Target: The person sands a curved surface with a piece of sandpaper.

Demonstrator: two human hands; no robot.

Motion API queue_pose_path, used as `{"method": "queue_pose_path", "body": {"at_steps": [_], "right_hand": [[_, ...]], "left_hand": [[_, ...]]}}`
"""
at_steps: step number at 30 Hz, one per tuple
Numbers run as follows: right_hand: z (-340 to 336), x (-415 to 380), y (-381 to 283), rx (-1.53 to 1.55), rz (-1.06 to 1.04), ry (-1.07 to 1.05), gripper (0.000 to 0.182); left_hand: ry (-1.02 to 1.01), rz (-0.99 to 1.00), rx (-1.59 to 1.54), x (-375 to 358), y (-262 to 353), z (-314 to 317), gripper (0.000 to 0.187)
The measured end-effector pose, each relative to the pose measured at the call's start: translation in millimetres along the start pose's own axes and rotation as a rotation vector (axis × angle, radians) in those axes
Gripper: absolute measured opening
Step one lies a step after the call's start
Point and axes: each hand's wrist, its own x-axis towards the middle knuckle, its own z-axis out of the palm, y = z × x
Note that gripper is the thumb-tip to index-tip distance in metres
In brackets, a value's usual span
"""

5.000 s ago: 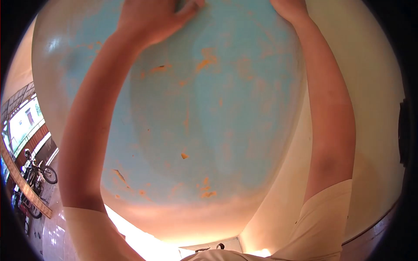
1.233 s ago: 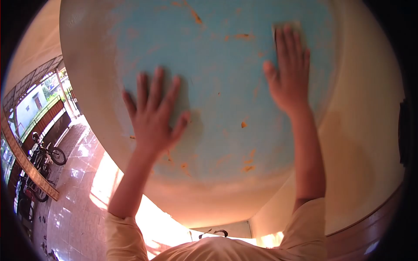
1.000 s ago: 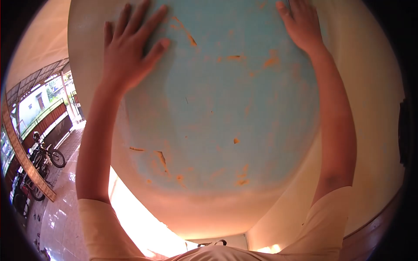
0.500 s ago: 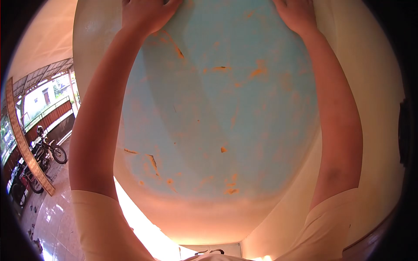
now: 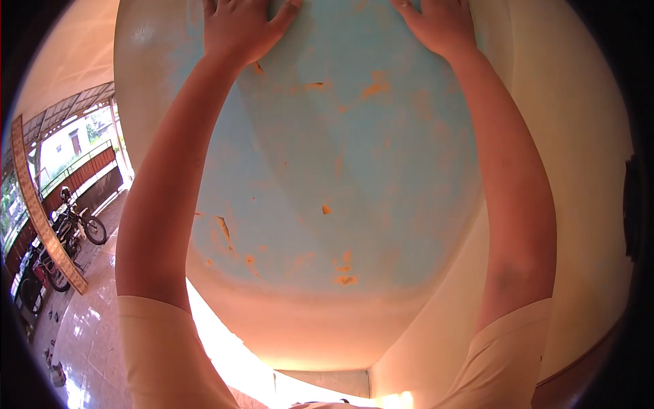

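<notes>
A pale blue wall (image 5: 409,191) with flaking paint and orange patches fills the middle of the view. My left hand (image 5: 240,28) is raised at the top, palm toward the wall, its thumb stretched away from the fingers. At the top right my right hand (image 5: 443,28) faces the wall too, thumb pointing inward. Both hands appear to lie flat on the surface, though firm contact cannot be made out. The frame's upper edge cuts off some fingertips. Neither hand shows anything in its grasp.
A cream wall (image 5: 572,170) stands at the right. On the left, a motorbike (image 5: 75,228) is parked beyond a slanted post (image 5: 44,204), near a red-brown fence (image 5: 88,170). Shiny floor tiles (image 5: 95,327) lie below, with small items on them.
Both hands sit slightly lower in view, showing more of the fingers, and the right has shifted left. The view has moved, so the wall's paint marks appear higher and farther left.
</notes>
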Motion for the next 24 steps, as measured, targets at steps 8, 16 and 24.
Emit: {"method": "queue_pose_path", "body": {"at_steps": [8, 16, 24], "right_hand": [[10.2, -25.3, 3.5, -0.078, -0.001, -0.03, 0.078], [30.2, -91.7, -13.0, 0.177, -0.333, 0.225, 0.077], [21.2, -182.0, -34.5, 0.255, -0.539, -0.081, 0.082]], "left_hand": [[0.022, 0.051, -0.009, -22.8, 7.8, 1.4, 0.073], [0.005, 0.062, -0.04, -43.0, 15.3, 6.2, 0.075], [-0.05, 0.086, -0.071, -59.4, 9.7, -0.6, 0.075]]}}
